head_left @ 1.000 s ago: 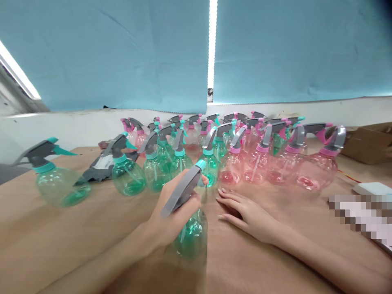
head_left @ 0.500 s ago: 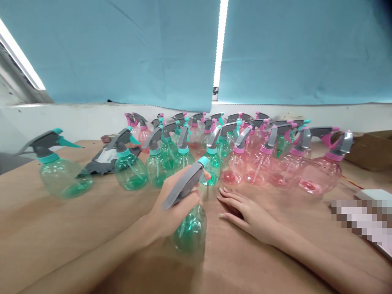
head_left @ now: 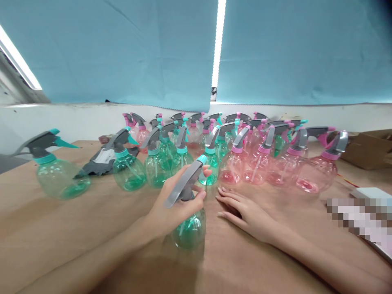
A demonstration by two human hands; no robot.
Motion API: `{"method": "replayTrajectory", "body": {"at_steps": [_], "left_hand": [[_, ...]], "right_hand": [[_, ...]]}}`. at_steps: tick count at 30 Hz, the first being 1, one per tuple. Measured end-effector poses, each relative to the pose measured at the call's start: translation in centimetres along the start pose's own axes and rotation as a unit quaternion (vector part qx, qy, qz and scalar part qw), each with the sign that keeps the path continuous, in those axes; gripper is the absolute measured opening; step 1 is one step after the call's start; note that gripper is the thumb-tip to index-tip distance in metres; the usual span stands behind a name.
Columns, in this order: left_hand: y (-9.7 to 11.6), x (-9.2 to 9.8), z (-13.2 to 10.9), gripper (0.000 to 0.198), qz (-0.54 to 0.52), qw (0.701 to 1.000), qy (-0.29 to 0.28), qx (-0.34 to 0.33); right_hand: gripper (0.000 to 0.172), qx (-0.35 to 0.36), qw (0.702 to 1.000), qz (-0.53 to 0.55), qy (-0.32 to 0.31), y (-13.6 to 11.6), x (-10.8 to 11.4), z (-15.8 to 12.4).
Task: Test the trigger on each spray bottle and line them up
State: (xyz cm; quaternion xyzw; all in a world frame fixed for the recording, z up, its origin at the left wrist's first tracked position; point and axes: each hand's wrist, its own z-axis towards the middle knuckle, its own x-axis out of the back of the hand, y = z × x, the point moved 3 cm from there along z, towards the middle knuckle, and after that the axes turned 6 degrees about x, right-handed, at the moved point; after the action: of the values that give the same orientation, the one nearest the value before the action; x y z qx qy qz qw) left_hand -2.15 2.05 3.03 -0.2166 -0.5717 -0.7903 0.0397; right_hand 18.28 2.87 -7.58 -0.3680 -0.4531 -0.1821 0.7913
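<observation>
My left hand [head_left: 174, 204] is wrapped round the neck of a green spray bottle [head_left: 190, 228] with a grey trigger head [head_left: 183, 183]; the bottle stands on the brown table [head_left: 92, 228] in front of me. One finger reaches up by the teal nozzle tip. My right hand [head_left: 245, 212] lies flat on the table just to the right of the bottle, fingers stretched out and holding nothing.
Behind my hands stand several green spray bottles [head_left: 128, 171] and several pink spray bottles [head_left: 312, 171] in rows. One green bottle [head_left: 58, 175] stands apart at the far left. A grey pouch [head_left: 98, 159] lies behind it. A white box [head_left: 370, 192] and cardboard [head_left: 367, 149] sit at the right.
My left hand has shifted its grip slightly on the bottle's neck, a finger now curling under the trigger. The right hand has stayed flat. The view shifted a little.
</observation>
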Motion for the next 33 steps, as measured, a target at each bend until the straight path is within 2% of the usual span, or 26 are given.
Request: {"method": "replayTrajectory", "body": {"at_steps": [7,16,24,28,33], "left_hand": [[0.99,-0.23,-0.19,0.041,0.006,1.0,0.008,0.018],[0.52,-0.22,0.01,0.046,0.009,1.0,0.006,0.009],[0.52,0.06,-0.09,0.048,-0.023,1.0,-0.009,-0.001],[0.39,0.04,-0.17,0.047,-0.023,0.999,-0.028,0.003],[0.46,0.01,-0.21,0.042,-0.005,1.0,-0.027,0.003]], "right_hand": [[0.047,0.001,1.0,0.007,0.006,0.16,-0.14,-0.01],[0.05,-0.004,1.0,-0.01,-0.017,-0.05,0.02,0.1],[0.048,0.003,1.0,0.002,-0.002,-0.04,0.06,0.04],[0.049,0.002,1.0,-0.007,-0.002,0.17,-0.14,0.02],[0.051,-0.001,1.0,-0.018,-0.013,0.15,-0.21,0.06]]}}
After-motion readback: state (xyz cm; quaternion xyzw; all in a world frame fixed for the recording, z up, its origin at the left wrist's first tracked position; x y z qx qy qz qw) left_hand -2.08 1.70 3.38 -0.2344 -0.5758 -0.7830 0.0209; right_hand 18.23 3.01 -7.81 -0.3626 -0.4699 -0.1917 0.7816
